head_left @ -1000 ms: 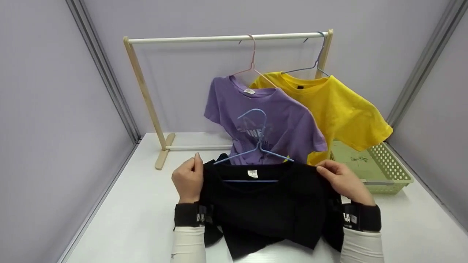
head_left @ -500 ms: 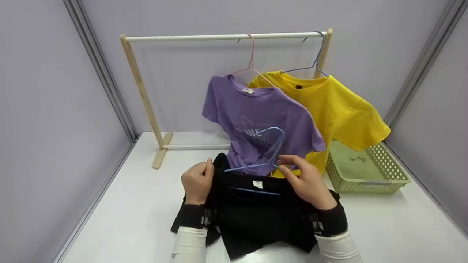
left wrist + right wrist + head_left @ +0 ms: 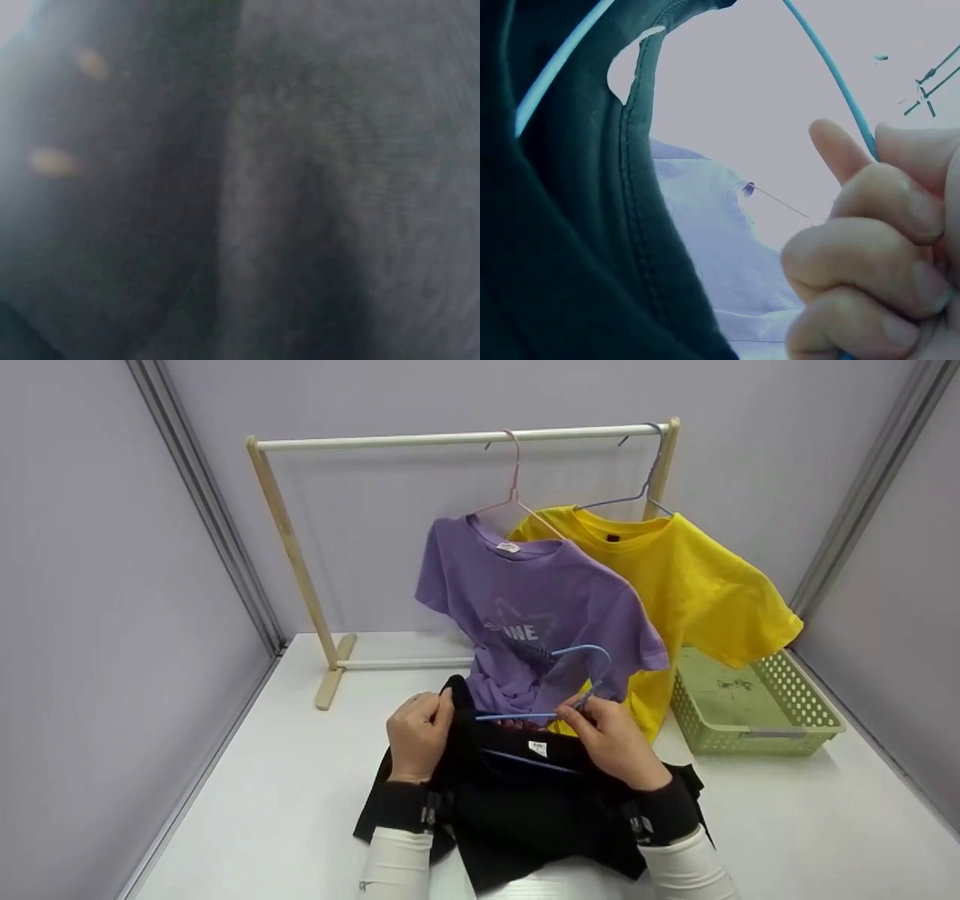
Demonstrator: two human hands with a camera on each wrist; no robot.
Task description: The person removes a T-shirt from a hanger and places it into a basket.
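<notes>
A black T-shirt (image 3: 540,825) with a white neck label is held up over the table, its lower part drooping. My left hand (image 3: 418,741) grips its left shoulder in a fist. Through the neckline runs a blue wire hanger (image 3: 517,717), its hook rising above the collar and bent towards the left. My right hand (image 3: 619,744) pinches the hanger just below the hook; the right wrist view shows the wire (image 3: 832,71) between thumb and forefinger, other fingers curled. Blurred dark cloth (image 3: 300,187) fills the left wrist view. The hanger's ends are hidden inside the shirt.
Behind stands a wooden-legged rack with a white rail (image 3: 375,442). From it hang a purple T-shirt (image 3: 517,585) on a pink hanger and a yellow T-shirt (image 3: 720,592) on a blue one. A green perforated basket (image 3: 780,741) sits at the right on the white table (image 3: 262,795).
My right hand has let go of the shirt's right shoulder, moved left and taken hold of the hanger. The hanger's hook has tipped lower and to the right. The left hand still grips the shirt.
</notes>
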